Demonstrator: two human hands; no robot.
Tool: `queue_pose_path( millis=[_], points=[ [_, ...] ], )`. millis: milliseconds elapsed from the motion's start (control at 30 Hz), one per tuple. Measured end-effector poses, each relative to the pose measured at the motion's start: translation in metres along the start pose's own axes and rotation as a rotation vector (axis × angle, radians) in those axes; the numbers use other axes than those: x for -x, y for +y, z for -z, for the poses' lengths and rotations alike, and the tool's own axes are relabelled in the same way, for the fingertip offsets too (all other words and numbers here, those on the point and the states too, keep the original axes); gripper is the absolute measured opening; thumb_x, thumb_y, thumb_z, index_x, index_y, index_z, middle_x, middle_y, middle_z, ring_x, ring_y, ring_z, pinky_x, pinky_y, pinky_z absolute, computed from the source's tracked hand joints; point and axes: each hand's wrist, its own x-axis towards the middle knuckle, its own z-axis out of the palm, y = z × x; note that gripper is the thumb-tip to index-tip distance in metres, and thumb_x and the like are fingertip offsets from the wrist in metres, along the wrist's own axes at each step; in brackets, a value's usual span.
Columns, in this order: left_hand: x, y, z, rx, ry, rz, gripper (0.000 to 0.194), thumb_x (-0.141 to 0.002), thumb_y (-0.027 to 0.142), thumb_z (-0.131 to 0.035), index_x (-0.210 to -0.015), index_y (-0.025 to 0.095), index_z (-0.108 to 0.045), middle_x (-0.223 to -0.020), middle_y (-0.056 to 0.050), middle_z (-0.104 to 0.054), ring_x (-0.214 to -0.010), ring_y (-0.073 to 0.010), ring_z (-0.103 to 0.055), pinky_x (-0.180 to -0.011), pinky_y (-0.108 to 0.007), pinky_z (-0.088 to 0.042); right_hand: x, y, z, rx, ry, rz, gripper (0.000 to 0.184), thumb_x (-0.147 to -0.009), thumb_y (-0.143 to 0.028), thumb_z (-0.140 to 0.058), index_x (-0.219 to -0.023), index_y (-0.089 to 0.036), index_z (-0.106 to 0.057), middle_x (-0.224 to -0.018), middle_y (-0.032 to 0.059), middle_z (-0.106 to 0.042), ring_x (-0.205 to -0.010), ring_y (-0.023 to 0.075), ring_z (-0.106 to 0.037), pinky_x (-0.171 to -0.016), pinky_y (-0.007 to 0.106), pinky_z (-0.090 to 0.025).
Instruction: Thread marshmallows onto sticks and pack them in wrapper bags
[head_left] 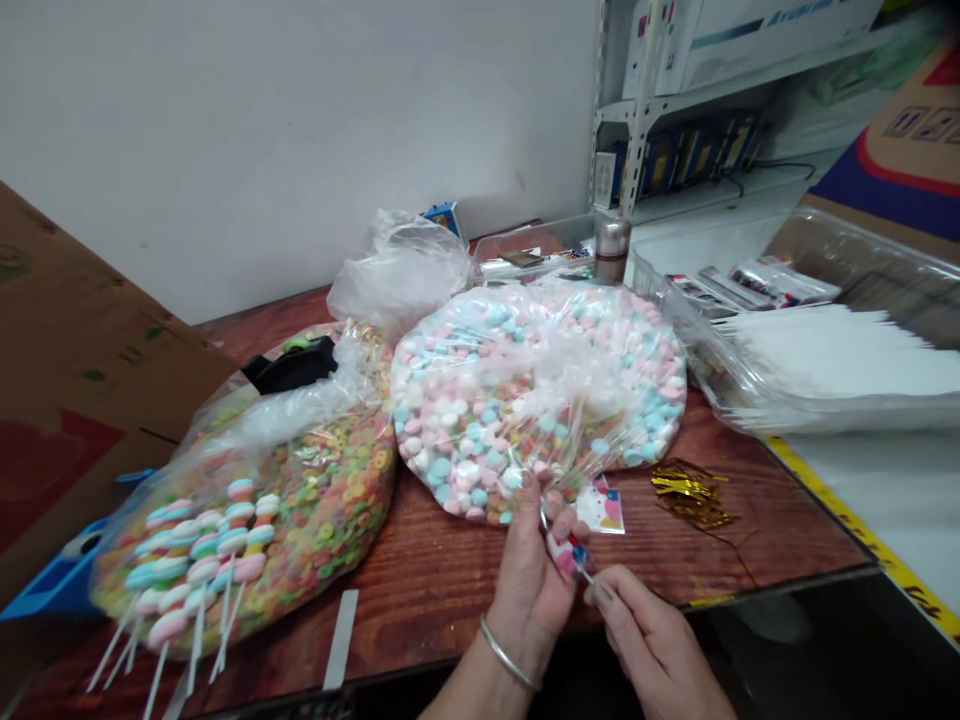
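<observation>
Already loaded, several skewers (pixel 203 571) lie on the candy bag (pixel 330 500), with plenty of marshmallows (pixel 457 455) apparently left. Near the tabletop (pixel 420 590) edge, the left hand (pixel 529 580) grips a pink piece (pixel 562 557); the right hand (pixel 649 635) pinches its stick (pixel 586 577).

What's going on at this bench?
A person's left hand grips a small pink-and-blue item, too blurred to name for sure, while the right hand pinches a thin white stick at its lower end. Skewers of marshmallows and candy rings lie on a clear bag of candy rings. Beside that sits a clear bag of pink, white and blue marshmallows. Gold twist ties lie on the wood-look tabletop, right of the marshmallow bag.
</observation>
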Motion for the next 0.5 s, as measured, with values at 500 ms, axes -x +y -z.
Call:
queue_pose_path(
  millis=[500],
  points=[
    [0.016, -0.035, 0.018, -0.600, -0.024, -0.068, 0.039, -0.085, 0.051, -0.058, -0.094, 0.016, -0.071, -0.080, -0.005, -0.066, -0.072, -0.0154, -0.057, -0.069, -0.026, -0.045, -0.024, 0.001, -0.013, -0.511, 0.097, -0.252, 0.046, -0.081, -0.059, -0.062, -0.101, -0.019, -0.066, -0.075, 0.0026, -0.064, -0.067, 0.0166, -0.059, -0.056, 0.023, -0.048]
  ],
)
